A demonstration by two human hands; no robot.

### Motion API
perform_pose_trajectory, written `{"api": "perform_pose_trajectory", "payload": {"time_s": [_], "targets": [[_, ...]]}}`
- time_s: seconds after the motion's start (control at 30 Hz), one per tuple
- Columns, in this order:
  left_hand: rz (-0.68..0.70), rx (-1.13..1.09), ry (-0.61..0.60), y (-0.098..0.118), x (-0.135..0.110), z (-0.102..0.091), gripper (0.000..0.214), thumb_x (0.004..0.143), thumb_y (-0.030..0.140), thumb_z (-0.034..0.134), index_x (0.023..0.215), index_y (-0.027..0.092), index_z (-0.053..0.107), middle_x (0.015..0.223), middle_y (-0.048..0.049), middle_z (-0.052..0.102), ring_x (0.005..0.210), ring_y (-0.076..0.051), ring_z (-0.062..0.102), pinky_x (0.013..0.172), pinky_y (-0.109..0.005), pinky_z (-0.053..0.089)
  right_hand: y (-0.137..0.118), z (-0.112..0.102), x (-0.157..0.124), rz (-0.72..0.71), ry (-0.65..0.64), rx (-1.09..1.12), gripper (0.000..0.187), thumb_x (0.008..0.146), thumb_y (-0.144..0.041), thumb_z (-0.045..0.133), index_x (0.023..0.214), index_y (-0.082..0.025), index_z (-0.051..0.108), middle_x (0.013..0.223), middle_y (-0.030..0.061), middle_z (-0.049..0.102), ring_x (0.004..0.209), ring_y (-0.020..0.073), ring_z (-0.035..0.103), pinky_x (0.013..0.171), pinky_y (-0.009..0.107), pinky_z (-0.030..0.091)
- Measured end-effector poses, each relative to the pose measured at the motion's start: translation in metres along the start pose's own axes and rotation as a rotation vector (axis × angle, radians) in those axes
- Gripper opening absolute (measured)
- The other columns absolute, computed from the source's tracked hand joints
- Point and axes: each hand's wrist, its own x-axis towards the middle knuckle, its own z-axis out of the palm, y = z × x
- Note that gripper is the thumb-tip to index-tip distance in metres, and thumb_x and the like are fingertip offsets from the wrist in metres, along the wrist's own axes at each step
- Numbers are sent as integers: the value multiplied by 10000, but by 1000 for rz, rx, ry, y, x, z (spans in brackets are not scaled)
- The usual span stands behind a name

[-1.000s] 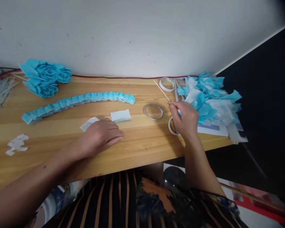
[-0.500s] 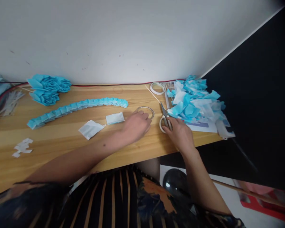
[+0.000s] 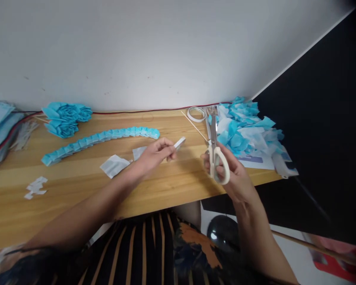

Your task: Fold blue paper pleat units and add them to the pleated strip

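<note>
Wooden table (image 3: 172,186) pushed against a white wall (image 3: 151,51), dark panel (image 3: 323,118) to the right, red cable (image 3: 154,111) along the back edge. At the back left, blue paper flowers (image 3: 65,118); in front of them a long pleated band (image 3: 101,137). White sheets (image 3: 114,165) mid-table, small scraps (image 3: 35,187) far left. At the back right a tape roll (image 3: 196,113) and a thin stick (image 3: 192,125), just beside a heap of blue and white tissue (image 3: 246,130).

Left hand (image 3: 151,157) raised above the table, forearm stretched across, fingertips pinched together on a white bit (image 3: 179,142) that points right. Right hand (image 3: 235,174) lifted over the front edge, clamped on the white handles of scissors (image 3: 214,146), blades together and aimed away toward the wall. Bit and scissors near each other, not touching.
</note>
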Motion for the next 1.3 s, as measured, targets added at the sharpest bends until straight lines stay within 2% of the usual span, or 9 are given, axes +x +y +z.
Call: {"api": "perform_pose_trajectory", "payload": {"time_s": [0.1,0.23,0.37,0.47,0.63,0.8,1.0,1.1,1.3], "targets": [[-106,-308,90,4,-18,-10,132,830,276,695,798,177,613,570,46,503,599,-114,500,688,-258,460,3,20,0,43,-112,250,749,704,-480,933,1378,-371,626,979,6,680,783,148,629,724,308,561],[-83,-436,149,7,-29,-18,304,837,303,746,628,180,563,541,64,361,577,-102,417,714,-271,499,12,46,1,114,-273,375,757,640,-666,908,1308,-381,694,865,-21,599,708,121,557,740,307,575],[-39,-515,178,6,-34,-22,398,821,320,792,554,196,525,511,54,358,643,-125,477,781,-273,511,11,67,-1,123,-432,397,859,686,-891,690,1295,-286,715,875,22,580,750,159,557,781,384,600],[-36,-502,143,4,-38,-27,312,815,350,813,626,179,633,532,32,487,700,-135,550,862,-283,487,7,78,-2,153,-491,396,827,747,-871,654,1308,-267,718,815,16,567,694,146,525,666,320,587],[-56,-401,162,2,-42,-34,270,795,382,823,910,141,785,626,3,612,706,-137,542,804,-277,428,2,81,-7,252,-581,467,683,858,-775,631,1370,-328,705,727,-3,575,514,99,472,429,201,421],[-66,-475,277,1,-40,-35,269,708,381,856,698,161,701,541,60,416,594,-108,409,723,-277,402,10,79,-14,347,-642,454,595,896,-713,637,1372,-364,709,678,-6,594,425,79,469,409,192,379],[-38,-466,254,1,-39,-35,421,745,409,833,532,180,551,523,65,297,559,-104,343,653,-281,371,20,76,-11,317,-718,437,578,950,-672,598,1423,-348,670,691,-15,596,454,73,496,434,187,386],[-42,-462,267,1,-39,-36,375,767,423,825,578,159,636,525,73,281,541,-95,309,632,-283,373,19,75,-12,346,-736,444,570,962,-678,578,1423,-354,668,701,-21,594,458,66,493,442,189,394],[-59,-500,337,-1,-39,-35,334,764,366,841,565,172,655,503,37,402,663,-153,553,737,-282,476,17,82,-15,390,-627,365,717,882,-737,637,1381,-226,705,648,-13,586,457,88,483,436,214,409]]}}
